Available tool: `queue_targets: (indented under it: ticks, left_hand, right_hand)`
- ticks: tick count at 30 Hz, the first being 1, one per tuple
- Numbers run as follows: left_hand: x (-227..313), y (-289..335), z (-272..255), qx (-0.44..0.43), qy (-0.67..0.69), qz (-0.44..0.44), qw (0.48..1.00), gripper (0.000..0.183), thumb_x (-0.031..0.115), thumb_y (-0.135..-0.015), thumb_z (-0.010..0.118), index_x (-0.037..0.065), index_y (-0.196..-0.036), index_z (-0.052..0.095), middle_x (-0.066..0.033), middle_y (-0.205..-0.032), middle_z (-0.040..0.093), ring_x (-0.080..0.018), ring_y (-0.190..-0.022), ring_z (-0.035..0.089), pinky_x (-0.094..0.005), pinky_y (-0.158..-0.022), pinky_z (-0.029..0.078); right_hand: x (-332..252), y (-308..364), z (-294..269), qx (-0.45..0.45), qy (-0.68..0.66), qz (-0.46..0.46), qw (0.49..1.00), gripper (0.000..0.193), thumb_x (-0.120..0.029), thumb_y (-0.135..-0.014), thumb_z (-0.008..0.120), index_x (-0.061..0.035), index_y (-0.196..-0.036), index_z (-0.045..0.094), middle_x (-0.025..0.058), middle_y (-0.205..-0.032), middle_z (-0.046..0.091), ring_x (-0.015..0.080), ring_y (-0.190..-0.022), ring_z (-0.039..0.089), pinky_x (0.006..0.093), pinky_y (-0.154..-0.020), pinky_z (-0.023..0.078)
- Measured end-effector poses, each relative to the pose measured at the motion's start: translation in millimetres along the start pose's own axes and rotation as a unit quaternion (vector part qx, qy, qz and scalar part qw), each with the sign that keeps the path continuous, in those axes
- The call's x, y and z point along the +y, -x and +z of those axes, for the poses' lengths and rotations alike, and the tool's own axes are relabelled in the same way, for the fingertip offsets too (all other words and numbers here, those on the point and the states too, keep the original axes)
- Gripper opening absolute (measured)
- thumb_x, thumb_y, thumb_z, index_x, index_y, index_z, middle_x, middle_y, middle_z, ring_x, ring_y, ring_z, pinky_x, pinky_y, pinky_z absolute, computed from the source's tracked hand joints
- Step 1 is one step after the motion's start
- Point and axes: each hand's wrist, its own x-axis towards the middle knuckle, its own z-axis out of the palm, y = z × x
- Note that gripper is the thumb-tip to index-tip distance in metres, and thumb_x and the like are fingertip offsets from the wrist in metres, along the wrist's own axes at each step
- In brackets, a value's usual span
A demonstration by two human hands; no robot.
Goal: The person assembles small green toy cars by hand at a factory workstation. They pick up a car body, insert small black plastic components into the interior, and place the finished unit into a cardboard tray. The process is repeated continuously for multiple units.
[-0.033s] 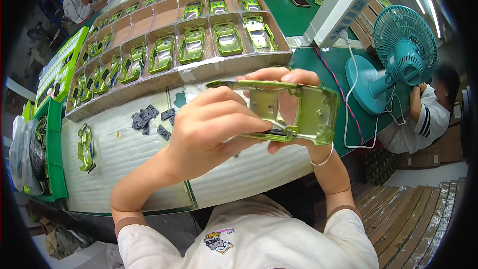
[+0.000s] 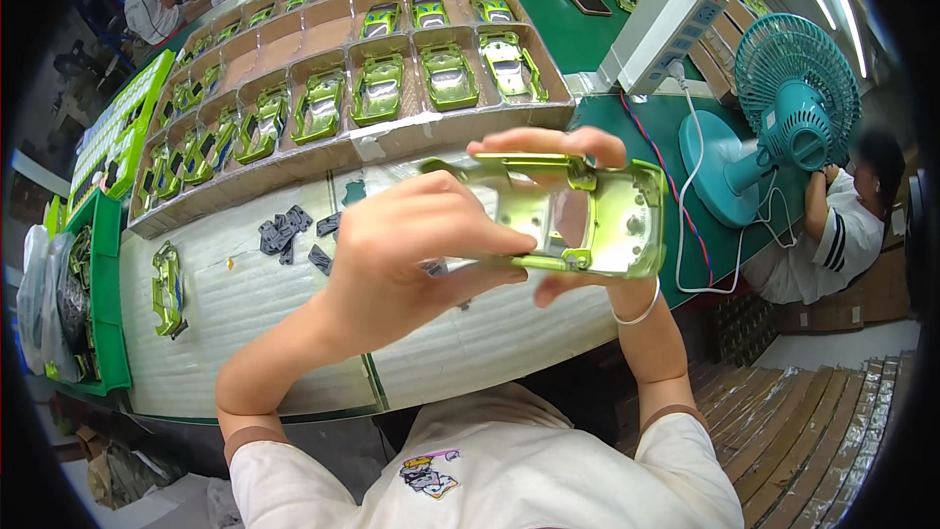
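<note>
We hold a green toy car body shell (image 2: 627,216) in both hands, raised above the table (image 2: 627,120), between its near edge and the divided cardboard tray (image 2: 392,140). The shell's hollow inside faces up toward us. Our right hand (image 2: 563,145) grips it from beneath, the fingers curled over its far side and the thumb at its near side. Our left hand (image 2: 411,235) has its index finger and thumb brought together on the near side rail; whether a small part sits between those fingertips, we cannot tell.

Under our hands, a pale foam mat (image 2: 480,358) covers the table along its near edge. Small dark grey plastic pieces (image 2: 283,233) lie on it, left of our left hand. Nearer the table's left edge rests another toy car shell (image 2: 168,291), just beside the green crate (image 2: 116,333) at the near left corner. More green car shells (image 2: 377,88) fill many of the tray's compartments. Toward the table's right edge stands a teal fan (image 2: 729,168).
</note>
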Motion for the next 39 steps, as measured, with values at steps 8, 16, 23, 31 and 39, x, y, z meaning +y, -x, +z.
queue_targets:
  ticks: [8, 16, 23, 31, 39]
  left_hand:
    - [-2, -2, -7, 0.007, 0.474, -0.255, 0.843, 0.045, 0.001, -0.071, 0.073, -0.002, -0.110, 0.051, -0.0101, -0.090, 0.065, -0.0105, -0.077, 0.062, -0.0215, -0.068, 0.050]
    - [-2, 4, 12, 0.099, -0.062, 0.089, 0.989, 0.029, -0.001, -0.061, 0.074, 0.001, -0.089, 0.067, -0.0086, -0.077, 0.065, -0.0197, -0.066, 0.057, -0.0272, -0.059, 0.046]
    - [-1, 5, 13, 0.030, -0.111, 0.192, 0.975, 0.026, 0.002, -0.062, 0.071, 0.002, -0.088, 0.066, -0.0086, -0.082, 0.066, -0.0217, -0.071, 0.056, -0.0290, -0.063, 0.047]
    - [-6, 1, 19, 0.044, -0.087, 0.210, 0.973, 0.027, 0.004, -0.053, 0.064, 0.002, -0.079, 0.066, -0.0077, -0.080, 0.063, -0.0208, -0.073, 0.061, -0.0289, -0.059, 0.048]
    - [-3, 2, 22, 0.041, -0.102, 0.209, 0.972, 0.027, 0.007, -0.051, 0.064, 0.002, -0.078, 0.066, -0.0070, -0.078, 0.064, -0.0186, -0.069, 0.061, -0.0269, -0.056, 0.048]
  right_hand:
    - [-13, 4, -22, -0.067, -0.118, 0.114, 0.984, 0.079, 0.003, -0.064, 0.064, -0.0015, -0.134, 0.028, 0.0233, -0.133, 0.037, 0.0333, -0.128, 0.032, 0.0465, -0.104, 0.029]
    - [1, -1, 9, 0.042, 0.029, 0.005, 0.999, 0.098, -0.007, -0.052, 0.085, -0.0091, -0.130, 0.026, 0.0190, -0.128, 0.040, 0.0300, -0.123, 0.039, 0.0415, -0.100, 0.036]
    - [-15, 2, 17, 0.034, 0.055, -0.081, 0.995, 0.037, -0.008, -0.082, 0.058, -0.0045, -0.116, 0.044, 0.0256, -0.115, 0.052, 0.0381, -0.112, 0.050, 0.0455, -0.092, 0.044]
    - [-16, -1, 18, -0.001, 0.143, -0.114, 0.983, 0.040, -0.007, -0.077, 0.064, -0.0044, -0.113, 0.048, 0.0238, -0.113, 0.055, 0.0379, -0.106, 0.054, 0.0465, -0.092, 0.044]
    - [-18, -1, 18, -0.003, 0.215, -0.116, 0.970, 0.049, -0.006, -0.066, 0.074, -0.0026, -0.109, 0.050, 0.0201, -0.109, 0.057, 0.0316, -0.103, 0.057, 0.0424, -0.091, 0.045]
